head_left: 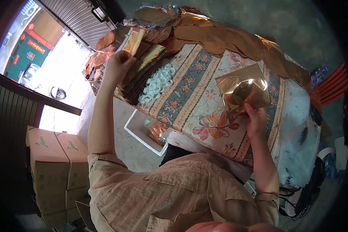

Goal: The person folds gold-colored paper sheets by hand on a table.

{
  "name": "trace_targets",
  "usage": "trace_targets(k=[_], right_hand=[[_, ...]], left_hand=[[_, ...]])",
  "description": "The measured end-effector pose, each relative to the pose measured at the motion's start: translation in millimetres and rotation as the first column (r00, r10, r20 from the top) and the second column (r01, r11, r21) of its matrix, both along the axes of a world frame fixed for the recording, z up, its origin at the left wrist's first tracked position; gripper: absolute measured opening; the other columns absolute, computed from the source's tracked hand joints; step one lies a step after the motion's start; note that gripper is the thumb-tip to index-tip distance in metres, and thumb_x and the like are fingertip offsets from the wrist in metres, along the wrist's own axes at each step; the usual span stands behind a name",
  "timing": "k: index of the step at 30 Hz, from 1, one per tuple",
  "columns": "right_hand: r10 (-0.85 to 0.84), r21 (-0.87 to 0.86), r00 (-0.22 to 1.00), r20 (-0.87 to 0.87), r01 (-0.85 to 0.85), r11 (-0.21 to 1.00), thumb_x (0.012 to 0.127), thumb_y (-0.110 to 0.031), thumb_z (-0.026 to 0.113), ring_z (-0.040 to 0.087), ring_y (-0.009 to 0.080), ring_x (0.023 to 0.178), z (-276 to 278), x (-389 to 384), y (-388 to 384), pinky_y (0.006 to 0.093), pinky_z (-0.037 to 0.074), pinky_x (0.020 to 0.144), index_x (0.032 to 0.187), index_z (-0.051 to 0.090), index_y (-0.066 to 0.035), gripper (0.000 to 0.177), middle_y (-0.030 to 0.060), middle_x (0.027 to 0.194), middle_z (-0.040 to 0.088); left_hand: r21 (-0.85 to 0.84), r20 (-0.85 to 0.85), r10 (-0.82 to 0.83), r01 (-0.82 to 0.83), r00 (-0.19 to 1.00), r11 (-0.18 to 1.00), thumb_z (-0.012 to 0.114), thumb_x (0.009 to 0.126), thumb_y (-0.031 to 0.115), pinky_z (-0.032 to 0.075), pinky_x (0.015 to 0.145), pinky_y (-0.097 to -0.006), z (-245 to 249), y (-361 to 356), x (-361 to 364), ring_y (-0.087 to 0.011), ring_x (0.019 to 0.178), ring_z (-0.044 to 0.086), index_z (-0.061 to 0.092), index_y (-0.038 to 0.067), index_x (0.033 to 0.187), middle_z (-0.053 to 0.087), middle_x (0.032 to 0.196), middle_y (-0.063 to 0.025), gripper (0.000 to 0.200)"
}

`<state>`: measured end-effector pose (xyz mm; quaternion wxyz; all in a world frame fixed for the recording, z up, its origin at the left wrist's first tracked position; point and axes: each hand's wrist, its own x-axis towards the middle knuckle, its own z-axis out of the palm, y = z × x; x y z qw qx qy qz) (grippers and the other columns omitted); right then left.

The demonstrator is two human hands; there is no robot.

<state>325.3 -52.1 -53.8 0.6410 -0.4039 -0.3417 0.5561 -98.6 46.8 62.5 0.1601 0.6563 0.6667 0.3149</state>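
My left hand (120,65), raised at the far left of the table, pinches a small yellow-and-gold printed packet (135,41) with a pale edge. Below it lies a stack of dark brown flat sheets (133,82), topped by a yellow-gold printed piece (152,55). Beside the stack is a heap of white rings (158,83). At the right, my right hand (256,120) grips the lower edge of a shiny square gold foil pouch (245,88), thumb on top, over the flower-patterned tablecloth (208,125).
Brown and copper foil pieces (228,36) cover the table's far edge. Clear plastic (297,135) lies at the right end. A white foam box (143,140) with copper scraps stands below the table. Cardboard boxes (50,149) are stacked at left, near an open doorway.
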Motion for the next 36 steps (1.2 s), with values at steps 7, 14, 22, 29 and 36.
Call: trace_targets(k=[7, 14, 22, 29, 36], right_hand=[[-0.044, 0.034, 0.999, -0.024, 0.045, 0.998, 0.088, -0.005, 0.065, 0.062, 0.0129, 0.09, 4.9, 12.7, 1.9, 0.0274, 0.052, 0.08, 0.108, 0.059, -0.002, 0.021, 0.0069, 0.101, 0.065], [-0.178, 0.346, 0.97, -0.163, 0.226, 0.911, 0.092, -0.003, 0.059, 0.064, 0.0159, 0.084, 39.2, 55.6, 5.7, 0.0315, 0.056, 0.075, 0.101, 0.062, -0.003, 0.009, 0.008, 0.095, 0.066], [-0.071, 0.194, 0.995, 0.074, 0.056, 0.979, 0.091, -0.005, 0.061, 0.062, 0.0128, 0.085, 35.8, 29.3, -15.7, 0.0269, 0.049, 0.078, 0.103, 0.06, -0.004, 0.012, 0.0033, 0.092, 0.065], [-0.092, 0.065, 0.987, 0.13, 0.084, 0.994, 0.09, -0.004, 0.062, 0.064, 0.0133, 0.085, 19.5, 49.8, -40.8, 0.0291, 0.051, 0.079, 0.102, 0.06, -0.004, 0.012, 0.0044, 0.094, 0.067], [-0.113, 0.099, 0.988, 0.103, 0.103, 0.99, 0.09, -0.004, 0.063, 0.065, 0.015, 0.085, 18.8, 42.6, -41.7, 0.0299, 0.053, 0.08, 0.101, 0.061, -0.004, 0.011, 0.0057, 0.095, 0.068]], left_hand=[[0.681, 0.185, 0.03, -0.15, 0.982, 0.717, 0.063, 0.093, 0.016, 0.049, 0.066, -0.0243, 65.1, -46.4, 33.6, -0.0089, 0.074, 0.061, 0.067, 0.0, 0.1, 0.069, 0.085, -0.0052, 0.018], [-0.154, 0.271, 0.081, -0.04, 0.959, 0.987, 0.059, 0.086, 0.017, 0.048, 0.063, -0.0285, 23.1, -56.5, 117.3, -0.0101, 0.067, 0.058, 0.068, 0.007, 0.098, 0.065, 0.074, -0.0053, 0.017], [0.184, -0.231, -0.201, 0.245, 0.952, 0.952, 0.064, 0.087, 0.032, 0.05, 0.062, -0.0442, -96.5, -72.3, 163.7, -0.0335, 0.074, 0.063, 0.064, 0.008, 0.079, 0.062, 0.078, -0.0108, 0.025], [0.176, -0.489, 0.086, 0.002, 0.868, 0.984, 0.07, 0.079, 0.022, 0.052, 0.064, -0.0399, -71.7, -94.0, 73.8, -0.0293, 0.078, 0.061, 0.062, 0.007, 0.083, 0.059, 0.085, -0.0096, 0.018], [0.27, -0.362, 0.041, 0.063, 0.931, 0.961, 0.07, 0.078, 0.016, 0.05, 0.061, -0.0366, -67.4, -90.6, 70.1, -0.0258, 0.07, 0.062, 0.065, 0.003, 0.081, 0.061, 0.079, -0.0092, 0.014]])
